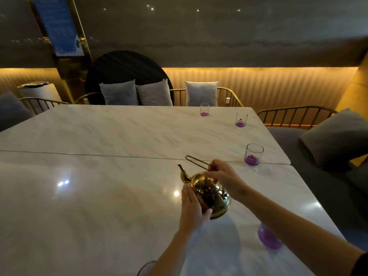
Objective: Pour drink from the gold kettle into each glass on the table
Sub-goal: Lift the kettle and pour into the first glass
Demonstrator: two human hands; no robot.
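Right hand pinches the handle while the left hand lies flat and spread against the kettle, lower centre, spout pointing up-left, away from the nearest unfilled-looking glass upper right.

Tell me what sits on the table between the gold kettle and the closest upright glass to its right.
Nothing: in the head view, only bare marble table separates the gold kettle from that glass.

Gold kettle, veined white table
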